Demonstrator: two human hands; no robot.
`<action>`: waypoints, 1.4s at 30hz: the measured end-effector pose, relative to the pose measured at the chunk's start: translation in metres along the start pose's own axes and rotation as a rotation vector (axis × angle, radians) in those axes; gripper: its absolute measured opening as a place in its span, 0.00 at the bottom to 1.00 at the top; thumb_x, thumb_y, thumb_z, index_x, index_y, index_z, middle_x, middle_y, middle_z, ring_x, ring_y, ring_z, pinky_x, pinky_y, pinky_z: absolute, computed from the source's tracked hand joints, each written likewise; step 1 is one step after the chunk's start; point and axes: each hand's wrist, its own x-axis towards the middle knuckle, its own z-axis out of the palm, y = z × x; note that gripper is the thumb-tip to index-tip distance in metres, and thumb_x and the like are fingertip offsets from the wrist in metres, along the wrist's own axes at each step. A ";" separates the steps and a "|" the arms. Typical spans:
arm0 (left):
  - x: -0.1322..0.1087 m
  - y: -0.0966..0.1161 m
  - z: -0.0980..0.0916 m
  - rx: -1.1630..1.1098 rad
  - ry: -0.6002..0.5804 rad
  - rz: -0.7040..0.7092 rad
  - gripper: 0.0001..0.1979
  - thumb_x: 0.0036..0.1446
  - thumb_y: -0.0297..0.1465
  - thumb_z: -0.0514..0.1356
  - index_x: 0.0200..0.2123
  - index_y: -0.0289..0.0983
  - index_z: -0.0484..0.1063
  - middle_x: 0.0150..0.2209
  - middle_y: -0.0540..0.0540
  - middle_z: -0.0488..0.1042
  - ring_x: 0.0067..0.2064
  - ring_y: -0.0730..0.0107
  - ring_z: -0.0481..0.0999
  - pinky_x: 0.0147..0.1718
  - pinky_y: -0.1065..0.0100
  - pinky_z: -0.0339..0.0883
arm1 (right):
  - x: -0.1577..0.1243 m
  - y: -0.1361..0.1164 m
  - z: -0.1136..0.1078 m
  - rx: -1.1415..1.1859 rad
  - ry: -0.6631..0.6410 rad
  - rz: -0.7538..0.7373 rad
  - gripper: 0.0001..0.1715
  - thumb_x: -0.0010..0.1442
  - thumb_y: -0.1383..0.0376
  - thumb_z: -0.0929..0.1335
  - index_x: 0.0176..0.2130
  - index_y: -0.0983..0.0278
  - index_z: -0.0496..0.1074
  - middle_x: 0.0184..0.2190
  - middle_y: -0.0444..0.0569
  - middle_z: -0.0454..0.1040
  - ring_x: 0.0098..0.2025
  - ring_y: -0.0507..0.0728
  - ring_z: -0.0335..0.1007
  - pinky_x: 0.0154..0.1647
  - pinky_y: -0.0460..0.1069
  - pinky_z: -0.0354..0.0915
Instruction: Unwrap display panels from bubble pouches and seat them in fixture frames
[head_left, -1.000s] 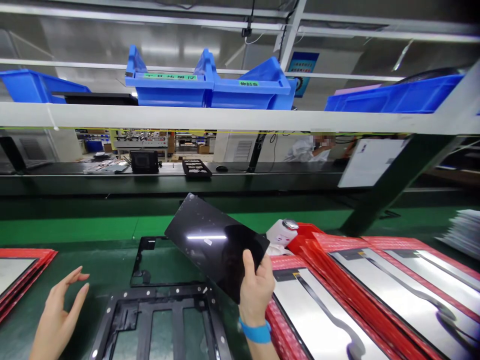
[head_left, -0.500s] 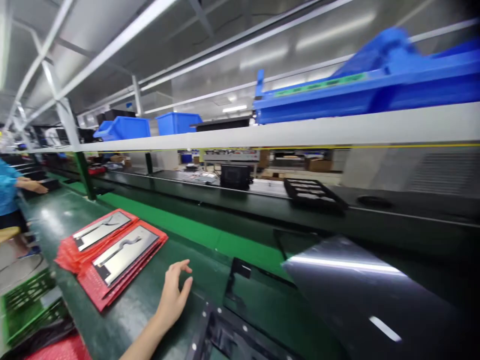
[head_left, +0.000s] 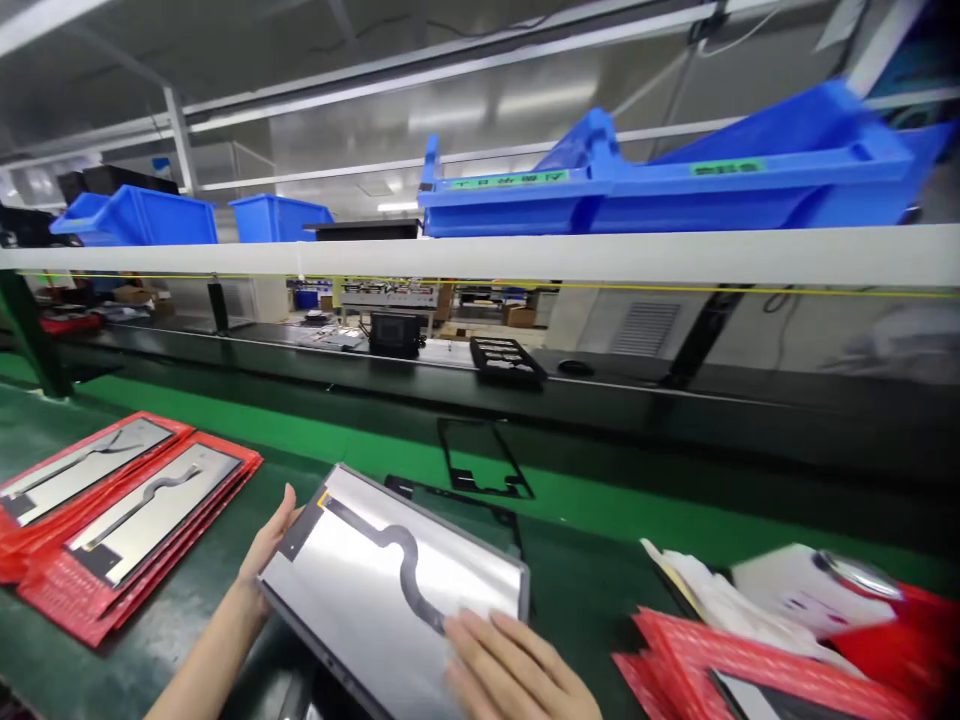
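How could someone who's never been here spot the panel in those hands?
Find the green bench below the white shelf. Over it, the left hand holds a tilted silver panel with a wavy gray ribbon. Similar panels at left lie on red wrapping; only this one is held.

Silver panel [head_left: 367, 600], grey ribbon cable [head_left: 409, 572]

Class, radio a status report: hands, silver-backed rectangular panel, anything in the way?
Left hand holding panel; right hand, blurred, over silver face. Panel tilted, grey ribbon cable showing. Nothing visible between hands and panel.
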 end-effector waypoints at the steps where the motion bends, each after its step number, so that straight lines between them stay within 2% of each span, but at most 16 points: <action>1: 0.001 -0.002 -0.001 -0.015 0.018 -0.007 0.24 0.63 0.46 0.54 0.42 0.29 0.75 0.31 0.40 0.81 0.32 0.59 0.82 0.32 0.66 0.73 | -0.002 0.005 0.001 -0.004 -0.035 0.003 0.17 0.68 0.74 0.61 0.48 0.58 0.73 0.46 0.41 0.78 0.52 0.51 0.72 0.67 0.51 0.54; 4: 0.004 -0.008 -0.005 -0.022 0.080 -0.101 0.26 0.62 0.47 0.55 0.44 0.28 0.74 0.33 0.38 0.82 0.35 0.55 0.82 0.34 0.62 0.75 | -0.015 0.018 0.000 -0.020 -0.181 0.052 0.22 0.69 0.76 0.57 0.54 0.60 0.69 0.52 0.41 0.73 0.58 0.50 0.66 0.70 0.51 0.46; 7: 0.007 -0.014 -0.008 -0.008 0.183 -0.151 0.26 0.60 0.47 0.57 0.44 0.27 0.74 0.33 0.37 0.82 0.35 0.55 0.83 0.35 0.61 0.76 | -0.027 0.024 0.000 -0.008 -0.242 0.067 0.26 0.69 0.78 0.56 0.61 0.63 0.63 0.54 0.43 0.71 0.60 0.51 0.64 0.70 0.53 0.44; 10: 0.009 -0.017 -0.008 0.011 0.232 -0.112 0.23 0.59 0.44 0.60 0.44 0.27 0.73 0.33 0.38 0.82 0.32 0.58 0.82 0.33 0.64 0.76 | -0.033 0.026 0.003 0.001 -0.252 0.071 0.29 0.68 0.78 0.57 0.64 0.64 0.58 0.55 0.46 0.71 0.61 0.54 0.62 0.70 0.56 0.46; 14: 0.010 -0.019 -0.008 0.031 0.272 -0.095 0.23 0.58 0.43 0.61 0.44 0.26 0.73 0.30 0.39 0.82 0.28 0.59 0.81 0.27 0.65 0.75 | -0.036 0.029 0.007 0.002 -0.265 0.052 0.28 0.68 0.77 0.57 0.65 0.65 0.58 0.56 0.47 0.70 0.62 0.55 0.60 0.69 0.56 0.47; 18: 0.012 -0.021 -0.010 0.034 0.285 -0.102 0.23 0.59 0.43 0.61 0.45 0.26 0.72 0.30 0.39 0.81 0.27 0.60 0.81 0.26 0.65 0.75 | -0.037 0.029 0.007 0.012 -0.295 0.080 0.27 0.70 0.75 0.55 0.65 0.65 0.56 0.57 0.48 0.69 0.62 0.55 0.60 0.68 0.56 0.48; 21: 0.012 -0.021 -0.010 0.036 0.273 -0.109 0.23 0.59 0.43 0.60 0.45 0.26 0.72 0.29 0.40 0.81 0.27 0.61 0.81 0.27 0.65 0.75 | -0.038 0.028 0.008 0.037 -0.296 0.119 0.28 0.70 0.75 0.56 0.66 0.63 0.55 0.56 0.47 0.70 0.61 0.55 0.62 0.66 0.57 0.52; 24: 0.010 -0.020 -0.009 0.044 0.224 -0.117 0.26 0.60 0.46 0.58 0.47 0.27 0.72 0.30 0.40 0.81 0.29 0.60 0.81 0.29 0.65 0.74 | -0.039 0.026 0.010 0.126 -0.229 0.190 0.30 0.69 0.74 0.58 0.66 0.58 0.55 0.54 0.46 0.72 0.57 0.56 0.68 0.61 0.56 0.60; 27: 0.008 -0.018 -0.009 0.083 0.102 -0.019 0.30 0.61 0.51 0.52 0.51 0.31 0.71 0.37 0.38 0.81 0.37 0.58 0.81 0.31 0.65 0.73 | -0.040 0.021 0.012 0.310 -0.052 0.509 0.29 0.67 0.69 0.64 0.63 0.52 0.60 0.49 0.45 0.76 0.50 0.58 0.74 0.54 0.57 0.68; 30: 0.012 -0.017 -0.013 0.120 0.018 0.100 0.31 0.62 0.53 0.49 0.55 0.35 0.69 0.46 0.37 0.77 0.44 0.58 0.78 0.32 0.66 0.72 | -0.039 0.019 0.011 0.498 0.143 1.011 0.16 0.63 0.59 0.68 0.50 0.58 0.75 0.42 0.49 0.79 0.46 0.62 0.75 0.49 0.58 0.70; 32: 0.017 -0.018 -0.018 0.176 0.044 0.173 0.29 0.62 0.51 0.51 0.56 0.37 0.68 0.48 0.38 0.76 0.45 0.60 0.76 0.32 0.68 0.71 | -0.039 0.020 0.009 0.588 0.302 1.325 0.15 0.59 0.55 0.71 0.41 0.62 0.78 0.39 0.49 0.79 0.44 0.63 0.75 0.49 0.57 0.71; 34: 0.022 -0.020 -0.025 0.273 0.125 0.257 0.25 0.62 0.46 0.55 0.56 0.37 0.69 0.47 0.39 0.75 0.46 0.62 0.74 0.35 0.68 0.70 | -0.040 0.022 0.008 0.671 0.498 1.555 0.18 0.53 0.54 0.74 0.40 0.62 0.78 0.39 0.48 0.79 0.47 0.62 0.74 0.52 0.56 0.70; 36: 0.026 -0.023 -0.031 0.382 0.205 0.312 0.24 0.60 0.44 0.59 0.54 0.38 0.70 0.47 0.41 0.75 0.48 0.63 0.72 0.39 0.68 0.69 | -0.042 0.025 0.009 0.746 0.642 1.709 0.22 0.50 0.54 0.75 0.43 0.61 0.77 0.43 0.47 0.78 0.53 0.62 0.71 0.54 0.56 0.69; 37: 0.027 -0.025 -0.033 0.435 0.229 0.326 0.24 0.59 0.44 0.59 0.54 0.38 0.71 0.47 0.42 0.75 0.50 0.63 0.71 0.42 0.68 0.68 | -0.042 0.026 0.009 0.761 0.670 1.779 0.23 0.49 0.54 0.75 0.43 0.61 0.77 0.44 0.46 0.78 0.54 0.62 0.70 0.54 0.55 0.69; 39: 0.028 -0.028 -0.035 0.529 0.253 0.329 0.23 0.59 0.44 0.60 0.53 0.39 0.71 0.48 0.43 0.74 0.51 0.64 0.69 0.45 0.68 0.66 | -0.043 0.026 0.012 0.799 0.672 1.890 0.24 0.47 0.55 0.76 0.43 0.61 0.77 0.45 0.46 0.78 0.55 0.62 0.70 0.54 0.55 0.69; 42: 0.026 -0.033 -0.035 0.618 0.275 0.304 0.22 0.59 0.44 0.60 0.53 0.40 0.71 0.46 0.46 0.74 0.49 0.67 0.69 0.47 0.70 0.62 | -0.041 0.023 0.015 0.964 0.634 1.909 0.26 0.47 0.56 0.77 0.45 0.63 0.76 0.45 0.47 0.78 0.56 0.62 0.69 0.57 0.54 0.66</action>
